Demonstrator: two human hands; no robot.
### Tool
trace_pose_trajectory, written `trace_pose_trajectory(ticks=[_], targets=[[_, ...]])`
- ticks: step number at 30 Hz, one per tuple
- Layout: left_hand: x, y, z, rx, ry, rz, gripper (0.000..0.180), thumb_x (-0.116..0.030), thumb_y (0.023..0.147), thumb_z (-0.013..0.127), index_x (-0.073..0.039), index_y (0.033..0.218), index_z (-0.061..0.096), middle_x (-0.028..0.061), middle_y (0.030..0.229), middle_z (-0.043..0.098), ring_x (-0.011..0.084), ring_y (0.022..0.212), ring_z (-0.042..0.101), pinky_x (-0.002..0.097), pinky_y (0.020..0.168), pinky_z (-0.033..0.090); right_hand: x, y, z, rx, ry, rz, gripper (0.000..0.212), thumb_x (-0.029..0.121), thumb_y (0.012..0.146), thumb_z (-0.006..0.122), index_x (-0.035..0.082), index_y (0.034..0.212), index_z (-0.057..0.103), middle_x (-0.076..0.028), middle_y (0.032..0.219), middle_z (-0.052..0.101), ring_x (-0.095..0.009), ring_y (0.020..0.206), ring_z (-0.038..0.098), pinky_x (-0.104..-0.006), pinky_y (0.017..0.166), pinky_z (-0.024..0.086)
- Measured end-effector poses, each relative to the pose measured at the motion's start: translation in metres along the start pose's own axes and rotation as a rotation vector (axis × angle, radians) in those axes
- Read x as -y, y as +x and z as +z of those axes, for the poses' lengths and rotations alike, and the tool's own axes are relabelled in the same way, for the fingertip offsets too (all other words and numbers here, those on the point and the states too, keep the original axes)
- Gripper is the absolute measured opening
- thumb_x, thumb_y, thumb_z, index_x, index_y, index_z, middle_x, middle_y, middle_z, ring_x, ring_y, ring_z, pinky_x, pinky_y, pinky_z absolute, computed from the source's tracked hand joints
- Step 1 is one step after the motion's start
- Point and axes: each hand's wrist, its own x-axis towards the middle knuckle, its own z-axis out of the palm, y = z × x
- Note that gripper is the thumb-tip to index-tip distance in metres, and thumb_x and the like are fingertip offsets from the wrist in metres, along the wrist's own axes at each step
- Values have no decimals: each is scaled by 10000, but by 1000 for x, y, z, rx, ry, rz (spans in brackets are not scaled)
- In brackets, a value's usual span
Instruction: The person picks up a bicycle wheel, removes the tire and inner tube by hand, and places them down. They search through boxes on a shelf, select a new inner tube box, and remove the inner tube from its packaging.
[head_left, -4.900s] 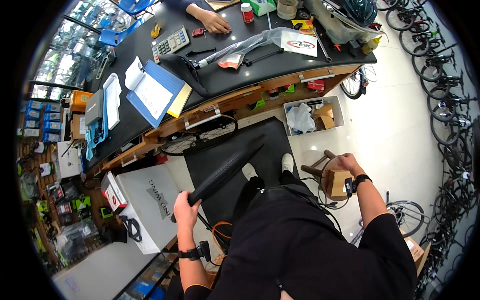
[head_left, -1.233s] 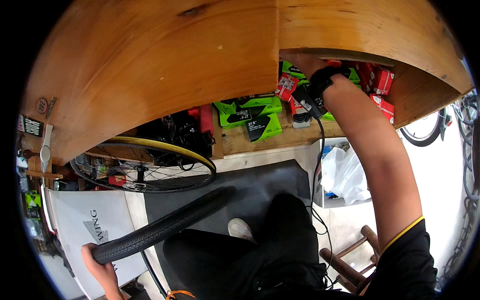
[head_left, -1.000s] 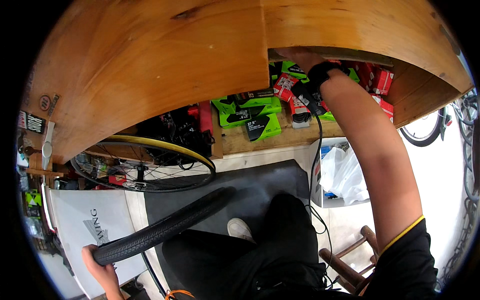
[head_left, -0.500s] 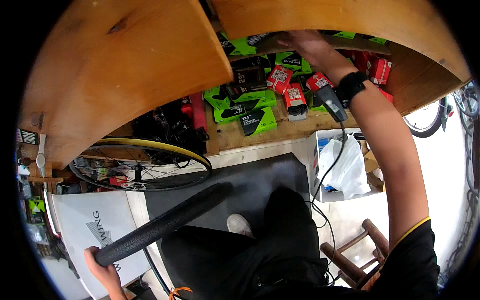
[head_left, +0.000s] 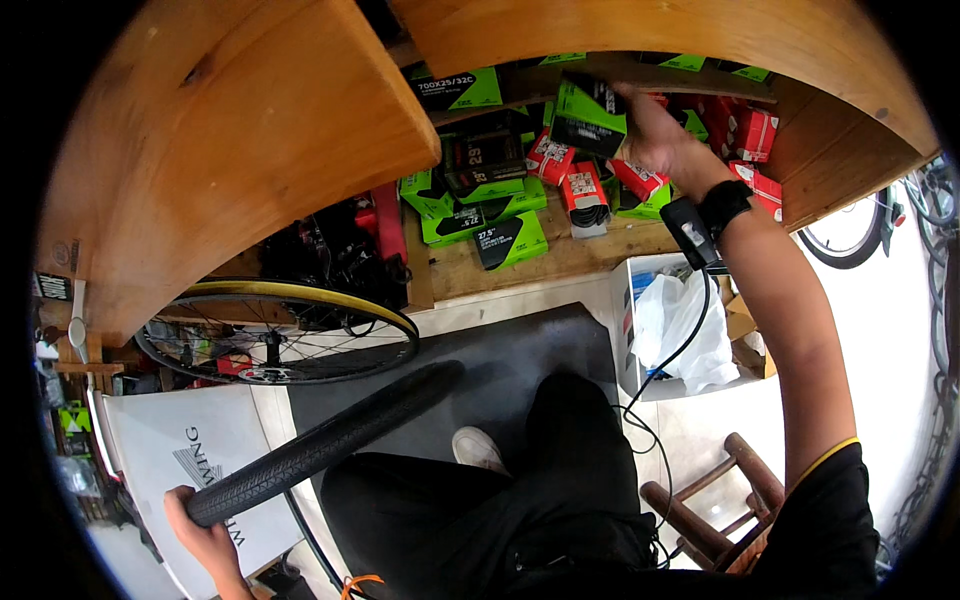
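Note:
My left hand [head_left: 203, 530] is wrapped round the lower end of a black bicycle tyre [head_left: 330, 440], seen nearly edge-on, which slants up over the floor mat to the right. My right hand [head_left: 655, 135] reaches into the shelf under the wooden bench and grips a green and black inner-tube box [head_left: 588, 118] by its right side. That box hangs tilted above a pile of red boxes [head_left: 583, 192] and green boxes [head_left: 510, 240]. A black strap [head_left: 724, 206] with a small cabled device [head_left: 690, 232] sits at my right wrist.
A wooden bench top [head_left: 270, 110] overhangs the shelf. A spoked wheel [head_left: 275, 335] leans at the left above a white carton [head_left: 190, 420]. On the right stand an open box with a white plastic bag [head_left: 685, 325] and a wooden stool [head_left: 715, 520]. A cable [head_left: 650, 380] hangs between.
My right hand has come down and a little right from the upper ledge, bringing the green and black inner-tube box into clear view. The left hand and tyre are almost unchanged.

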Motion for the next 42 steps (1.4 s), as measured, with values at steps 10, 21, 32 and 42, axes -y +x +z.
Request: trace_pose_trajectory(ticks=[10,21,32,42], targets=[[0,5,2,6,6,14,275,85,667,552,27,930,497,172,865,496,364,842,494,379,833,422,-33,-25,19,-11,-262,61,405,139,917,676,-11,1255,510,-136,1136,664,-224,1004,672,-375,883,571],[-3,8,5,-7,36,53,267,94,652,557,16,902,502,176,859,512,379,848,508,415,818,421,-18,-68,59,239,-593,32,502,271,879,758,-15,1258,593,-80,1149,691,-151,1039,659,-285,936,516],[-8,13,6,-6,20,71,297,106,615,558,10,893,511,178,859,521,390,849,509,426,819,411,-15,-110,101,548,-828,85,702,360,845,777,-99,1325,551,-136,1140,707,-145,995,672,-260,908,515],[-5,10,3,-16,65,81,316,113,594,536,0,889,521,162,862,526,389,867,510,428,824,406,-19,-147,140,519,-999,-25,695,230,745,873,-96,1279,570,-127,1102,703,-148,962,662,-281,915,509]])
